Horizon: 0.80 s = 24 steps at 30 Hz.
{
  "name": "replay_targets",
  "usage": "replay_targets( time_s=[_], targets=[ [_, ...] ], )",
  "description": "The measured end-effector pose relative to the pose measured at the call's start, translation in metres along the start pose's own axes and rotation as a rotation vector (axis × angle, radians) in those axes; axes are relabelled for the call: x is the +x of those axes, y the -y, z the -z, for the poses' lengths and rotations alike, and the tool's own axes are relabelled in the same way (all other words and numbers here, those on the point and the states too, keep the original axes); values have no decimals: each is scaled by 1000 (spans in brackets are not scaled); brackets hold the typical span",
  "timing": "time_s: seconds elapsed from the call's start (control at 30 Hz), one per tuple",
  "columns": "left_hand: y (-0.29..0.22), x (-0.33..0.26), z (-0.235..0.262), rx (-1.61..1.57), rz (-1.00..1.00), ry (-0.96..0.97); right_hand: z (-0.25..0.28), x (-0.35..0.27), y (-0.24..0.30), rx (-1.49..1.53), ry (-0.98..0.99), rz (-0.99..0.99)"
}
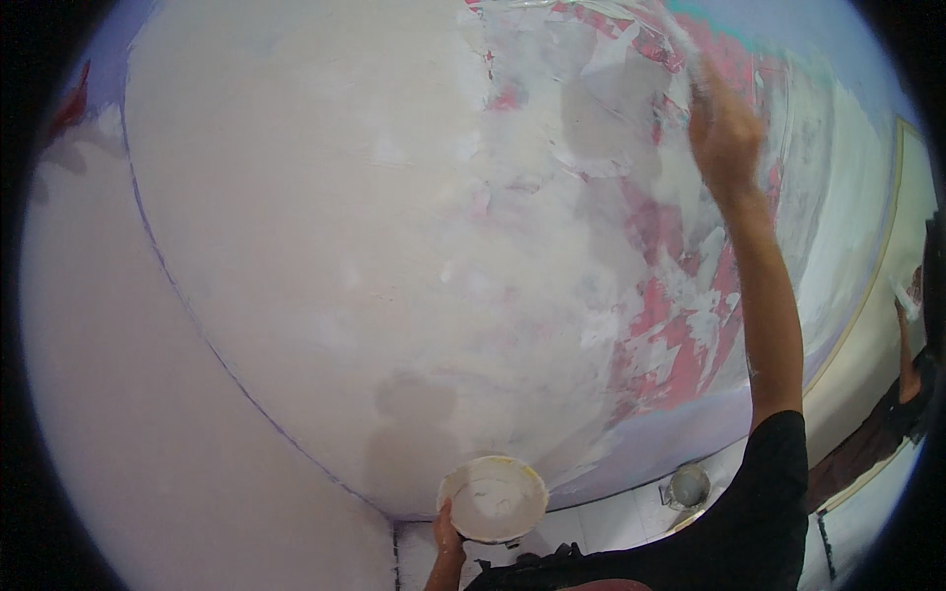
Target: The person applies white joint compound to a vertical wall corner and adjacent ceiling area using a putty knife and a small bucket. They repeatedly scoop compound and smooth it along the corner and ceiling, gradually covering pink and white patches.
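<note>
My left hand [448, 537] is closed on the left rim of a round white tub [456, 483], low in front of the wall. Whitish paste lies inside the tub. My right hand [727, 133] is raised to the upper right part of the wall, its fingers closed and smeared by motion. A pale, blurred tool or streak shows just above the fingers, its kind unclear. Around that hand the wall [296, 236] has uneven patches of white and grey filler over pink. Left of the patches it is coated in smooth off-white.
A grey bucket [689, 485] stands on the pale tiled floor [621, 522] at lower right. Beyond a yellowish frame edge [892, 217] at the right, a person in dark clothes [872, 433] shows, perhaps a reflection. Something red [71, 106] is at the far left, past the wall's corner.
</note>
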<state>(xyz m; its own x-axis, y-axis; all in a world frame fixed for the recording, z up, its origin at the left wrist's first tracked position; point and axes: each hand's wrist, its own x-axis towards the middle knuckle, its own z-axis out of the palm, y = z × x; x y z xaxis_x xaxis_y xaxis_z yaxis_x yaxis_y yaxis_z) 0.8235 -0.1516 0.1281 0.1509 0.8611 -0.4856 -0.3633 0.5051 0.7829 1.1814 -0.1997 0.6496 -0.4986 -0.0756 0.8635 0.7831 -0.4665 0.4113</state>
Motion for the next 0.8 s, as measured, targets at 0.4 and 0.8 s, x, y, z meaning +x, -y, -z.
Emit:
replay_targets(
  time_s=[0.4, 0.8],
  targets=[
    [40, 60, -94, 41, 24, -37, -92, -76, -42, -402, 737, -120],
    [24, 56, -121, 117, -27, 46, -11, -171, -141, -242, 878, -659]
  ],
)
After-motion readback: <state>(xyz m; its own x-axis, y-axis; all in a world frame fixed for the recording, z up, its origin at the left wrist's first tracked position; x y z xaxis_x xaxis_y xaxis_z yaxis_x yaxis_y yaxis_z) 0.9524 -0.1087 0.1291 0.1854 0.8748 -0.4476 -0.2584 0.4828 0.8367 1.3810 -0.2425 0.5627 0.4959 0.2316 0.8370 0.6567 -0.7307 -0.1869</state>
